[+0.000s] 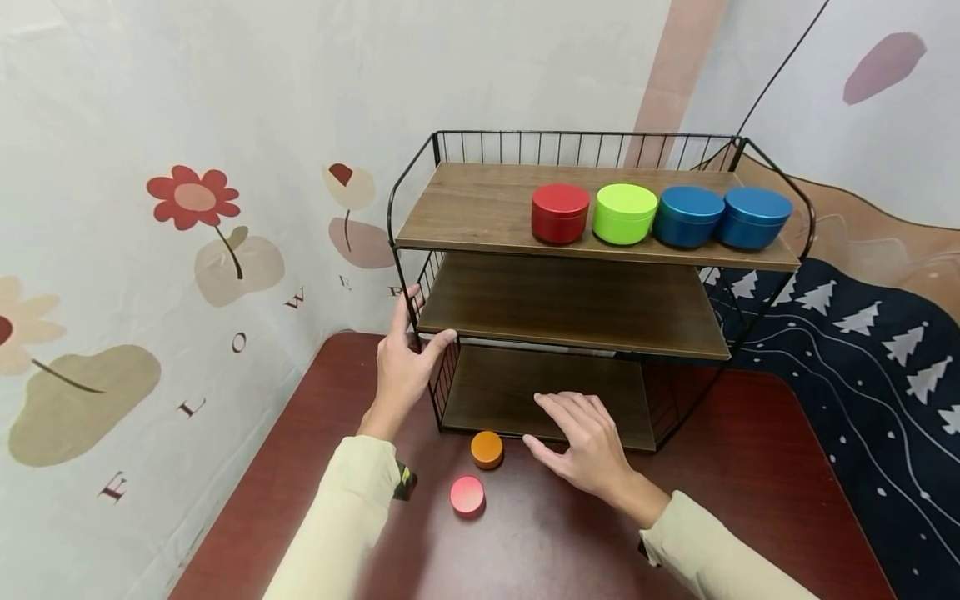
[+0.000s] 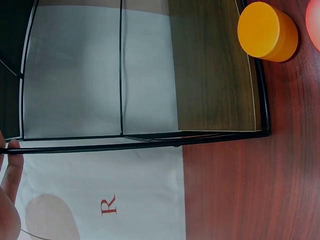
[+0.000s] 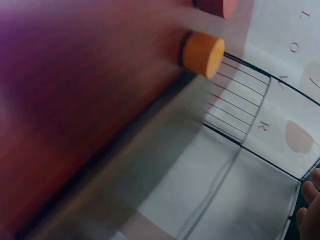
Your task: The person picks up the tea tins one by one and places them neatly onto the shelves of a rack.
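We see a table (image 1: pixel 757 467) bearing a three-tier rack (image 1: pixel 573 300). The left hand (image 1: pixel 402 367) grips its left upright (image 2: pixel 100 148); the right hand (image 1: pixel 588 446), thumb wide of the fingers, is near the bottom tier (image 1: pixel 502 387). On top, left to right, we find a red tin (image 1: pixel 560 215), green tin (image 1: pixel 625 215) and two blue tins (image 1: pixel 687 218); before the rack, a small orange tin (image 1: pixel 487 450) and, nearer, a pink tin (image 1: pixel 468 497).

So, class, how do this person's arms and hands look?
Both sleeves are long and pale yellow. The left hand and right hand are ungloved. A dark item with yellowish markings shows at the left cuff; a dark piece shows under the right cuff.
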{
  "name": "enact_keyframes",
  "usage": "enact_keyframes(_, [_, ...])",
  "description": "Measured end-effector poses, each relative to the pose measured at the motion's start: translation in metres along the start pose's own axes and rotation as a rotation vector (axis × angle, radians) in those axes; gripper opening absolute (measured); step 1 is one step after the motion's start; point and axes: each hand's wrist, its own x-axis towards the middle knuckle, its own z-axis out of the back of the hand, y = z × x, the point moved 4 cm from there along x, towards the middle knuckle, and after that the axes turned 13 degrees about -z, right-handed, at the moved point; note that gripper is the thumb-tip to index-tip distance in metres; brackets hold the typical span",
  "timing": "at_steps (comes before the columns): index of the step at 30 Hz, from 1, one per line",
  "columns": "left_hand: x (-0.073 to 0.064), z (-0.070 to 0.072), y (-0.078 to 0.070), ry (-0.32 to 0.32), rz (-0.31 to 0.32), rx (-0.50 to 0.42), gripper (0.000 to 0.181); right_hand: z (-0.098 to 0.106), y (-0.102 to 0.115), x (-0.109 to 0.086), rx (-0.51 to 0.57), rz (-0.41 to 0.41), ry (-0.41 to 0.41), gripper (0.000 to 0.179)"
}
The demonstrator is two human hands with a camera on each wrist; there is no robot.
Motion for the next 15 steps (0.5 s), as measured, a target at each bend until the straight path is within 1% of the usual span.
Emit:
enact_keyframes(6, [0.001,0.001,0.0,-0.004,-0.001,0.004,0.077,-0.016,-0.005,-0.015,0.014,-0.062,0.058,0.048])
enact_keyframes(11, [0.001,0.001,0.0,-0.007,-0.002,0.0,0.078,-0.027,-0.008,-0.026,0.01,-0.11,0.127,0.049])
enact_keyframes(15, [0.001,0.0,0.0,-0.008,-0.005,-0.004,0.079,-0.036,-0.011,-0.034,0.03,-0.151,0.185,0.053])
